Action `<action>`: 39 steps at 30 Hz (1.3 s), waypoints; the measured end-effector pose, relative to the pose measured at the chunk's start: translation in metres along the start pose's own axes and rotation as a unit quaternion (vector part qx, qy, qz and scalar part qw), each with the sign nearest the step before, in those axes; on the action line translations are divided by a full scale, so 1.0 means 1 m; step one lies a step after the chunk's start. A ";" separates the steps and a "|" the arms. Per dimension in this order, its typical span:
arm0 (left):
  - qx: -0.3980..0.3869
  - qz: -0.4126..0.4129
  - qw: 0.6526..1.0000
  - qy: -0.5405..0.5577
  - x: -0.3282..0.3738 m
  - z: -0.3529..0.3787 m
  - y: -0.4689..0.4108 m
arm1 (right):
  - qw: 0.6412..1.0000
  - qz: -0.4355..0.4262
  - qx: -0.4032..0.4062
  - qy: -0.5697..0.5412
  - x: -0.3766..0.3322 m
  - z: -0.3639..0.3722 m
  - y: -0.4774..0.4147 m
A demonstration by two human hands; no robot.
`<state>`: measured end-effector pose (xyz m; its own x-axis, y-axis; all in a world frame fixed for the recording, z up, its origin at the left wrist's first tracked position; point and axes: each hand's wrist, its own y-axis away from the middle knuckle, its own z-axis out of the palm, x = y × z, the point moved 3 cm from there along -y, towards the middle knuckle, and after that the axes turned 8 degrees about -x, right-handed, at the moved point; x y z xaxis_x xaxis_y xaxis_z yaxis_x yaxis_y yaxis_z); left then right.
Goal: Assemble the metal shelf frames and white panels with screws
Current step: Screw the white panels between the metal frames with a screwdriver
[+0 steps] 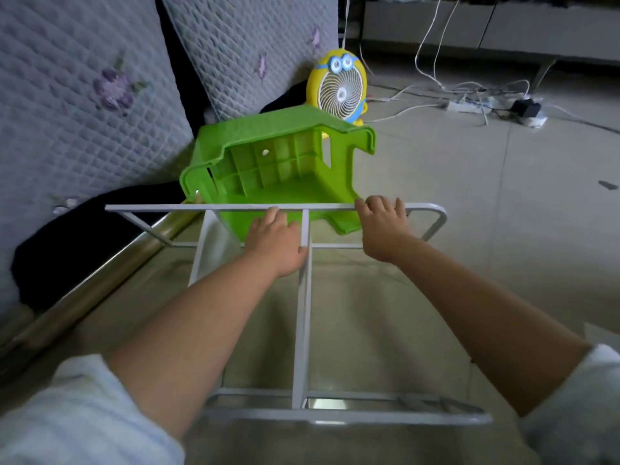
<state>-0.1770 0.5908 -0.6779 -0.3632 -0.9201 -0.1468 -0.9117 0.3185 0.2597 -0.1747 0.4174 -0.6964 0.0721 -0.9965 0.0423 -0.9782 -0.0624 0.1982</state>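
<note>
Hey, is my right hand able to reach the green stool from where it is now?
Probably yes. The right hand grips the top rail of the white frame, and the tipped green stool lies just beyond that rail with nothing between them. It would only need to let go first.

The shelf frame at both grips is plain white. Just beyond the left grip and right grip is a bright green stool. Farther beyond is a yellow fan with a white grille and blue goggle band. Left of the left grip, grey quilted cushions carry purple flowers. The floor is pale beige and the sleeves are pale blue.
</note>
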 end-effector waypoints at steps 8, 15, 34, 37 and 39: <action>-0.009 0.069 0.997 -0.016 0.013 0.007 0.040 | 0.981 -0.184 -0.056 -0.009 -0.028 0.009 0.046; -0.118 0.205 0.971 0.020 0.012 0.062 0.144 | 0.819 -0.235 -0.505 -0.134 -0.070 0.051 0.142; 0.280 0.101 0.954 -0.018 -0.042 0.001 0.150 | 0.944 -0.224 0.243 0.001 -0.059 -0.040 0.143; 0.317 0.090 0.943 -0.033 -0.057 -0.027 0.137 | 0.940 -0.227 0.253 0.009 -0.058 -0.065 0.121; 0.311 0.095 0.945 -0.031 -0.061 -0.037 0.132 | 0.949 -0.213 0.232 0.019 -0.059 -0.078 0.114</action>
<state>-0.2678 0.6806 -0.5998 -0.5240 -0.8244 -0.2138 -0.7589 0.5659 -0.3222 -0.2756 0.4737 -0.5996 0.4778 -0.8737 0.0916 -0.8389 -0.4847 -0.2477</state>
